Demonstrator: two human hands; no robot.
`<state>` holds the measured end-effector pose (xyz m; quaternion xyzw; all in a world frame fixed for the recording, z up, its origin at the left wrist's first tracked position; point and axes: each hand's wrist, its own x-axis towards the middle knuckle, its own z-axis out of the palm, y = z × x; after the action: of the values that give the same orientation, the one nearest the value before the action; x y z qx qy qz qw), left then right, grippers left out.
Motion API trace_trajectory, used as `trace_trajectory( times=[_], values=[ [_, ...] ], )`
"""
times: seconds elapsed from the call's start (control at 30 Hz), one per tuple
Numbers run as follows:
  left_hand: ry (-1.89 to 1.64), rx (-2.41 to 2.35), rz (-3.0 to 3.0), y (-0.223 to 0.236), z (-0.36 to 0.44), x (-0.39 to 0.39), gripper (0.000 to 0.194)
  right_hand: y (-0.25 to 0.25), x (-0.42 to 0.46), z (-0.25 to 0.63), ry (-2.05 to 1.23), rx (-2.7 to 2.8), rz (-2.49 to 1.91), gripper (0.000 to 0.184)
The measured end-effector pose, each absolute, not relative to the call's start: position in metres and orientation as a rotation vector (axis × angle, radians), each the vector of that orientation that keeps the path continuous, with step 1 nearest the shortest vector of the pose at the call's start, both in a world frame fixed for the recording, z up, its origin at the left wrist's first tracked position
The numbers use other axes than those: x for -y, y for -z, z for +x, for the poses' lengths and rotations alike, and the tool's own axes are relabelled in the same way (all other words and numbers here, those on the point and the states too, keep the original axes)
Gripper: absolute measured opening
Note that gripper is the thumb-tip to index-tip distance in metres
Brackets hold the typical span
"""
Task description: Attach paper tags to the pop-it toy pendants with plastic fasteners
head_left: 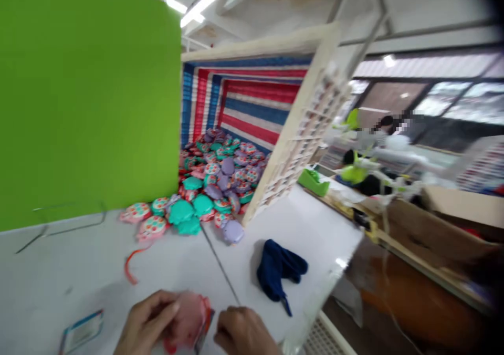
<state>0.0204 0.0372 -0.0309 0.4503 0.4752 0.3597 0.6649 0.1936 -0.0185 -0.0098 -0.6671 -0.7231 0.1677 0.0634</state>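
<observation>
Near the bottom centre of the head view, my left hand (151,318) grips a pink turtle-shaped toy (188,318) between thumb and fingers. Blur hides the toy's details. A thin dark strip (205,331) lies along its right side; its kind is unclear. Just to the right, my right hand (242,329) is curled with its fingers closed, and what it holds, if anything, is hidden. Beyond my hands, a red-orange strip (129,267) lies curved on the white table (173,263).
A tipped white crate (283,134), lined with striped cloth, spills turtle-shaped toys (224,181) onto the table. A dark blue cloth (275,271) lies right, a blue-edged card (82,330) left. A bent wire (74,229) rests by the green panel (86,103). A green tape dispenser (314,181) stands behind.
</observation>
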Motion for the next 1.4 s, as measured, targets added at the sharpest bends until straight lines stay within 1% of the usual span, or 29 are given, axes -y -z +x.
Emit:
trace_trajectory(
  times=[0.07, 0.2, 0.37, 0.5, 0.6, 0.7, 0.97, 1.2, 1.4],
  values=[
    [-0.815, -1.022, 0.994, 0.028, 0.02, -0.034, 0.031, 0.003, 0.025, 0.2, -0.612, 2.152, -1.869, 0.015],
    [-0.789, -0.957, 1.015, 0.018, 0.021, -0.029, 0.02, 0.003, 0.028, 0.204, -0.839, 1.955, -1.656, 0.016],
    [-0.712, -0.927, 1.026, 0.016, 0.025, -0.019, 0.02, 0.025, 0.022, 0.195, -0.959, 1.406, -1.542, 0.015],
    [-0.666, -0.978, 1.079, 0.017, 0.03, -0.016, 0.023, 0.043, 0.02, 0.185, -1.191, 1.077, -1.386, 0.019],
    [-0.665, -1.009, 1.074, 0.015, 0.033, -0.016, 0.023, 0.046, 0.02, 0.175, -1.392, 0.776, -1.225, 0.016],
    [-0.703, -0.973, 1.059, 0.013, 0.036, -0.018, 0.021, 0.045, 0.02, 0.165, -1.524, 0.572, -1.053, 0.014],
    [-0.784, -0.868, 0.947, 0.015, 0.039, -0.018, 0.016, 0.051, 0.016, 0.158, -1.611, 0.386, -0.9, 0.009],
    [-0.783, -0.91, 0.938, 0.021, 0.037, -0.017, 0.011, 0.052, 0.017, 0.155, -1.648, 0.25, -0.867, 0.012],
    [-0.769, -0.928, 0.927, 0.022, 0.037, -0.017, 0.014, 0.051, 0.017, 0.153, -1.648, 0.305, -0.876, 0.011]
  ],
)
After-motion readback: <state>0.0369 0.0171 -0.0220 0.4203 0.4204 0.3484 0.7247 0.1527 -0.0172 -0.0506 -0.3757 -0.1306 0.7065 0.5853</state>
